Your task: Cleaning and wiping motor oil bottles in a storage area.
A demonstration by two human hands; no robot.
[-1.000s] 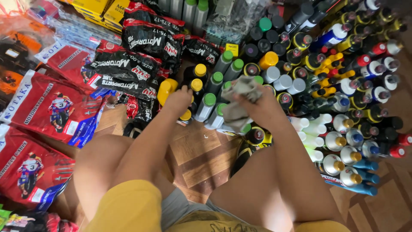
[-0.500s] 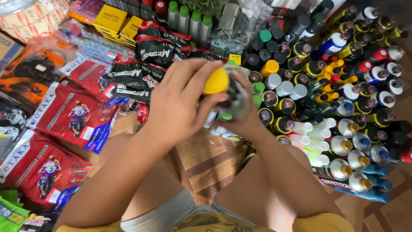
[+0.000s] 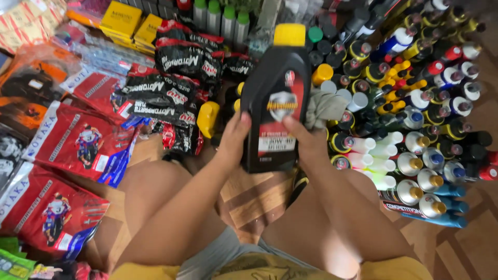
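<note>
Black plastic oil bottle [image 3: 276, 103] with a yellow cap [image 3: 289, 35] is upright, held above your knees over the floor stock. Your left hand [image 3: 234, 139] clamps its lower left side, thumb on the front; your right hand [image 3: 306, 140] grips the lower right with a grey rag [image 3: 322, 108] bunched against it. Likely heavy if full, with rigid walls and a glossy label that could slip. Grip the flat sides low and keep it vertical. Spray cans [image 3: 415, 140] stand just to the right.
</note>
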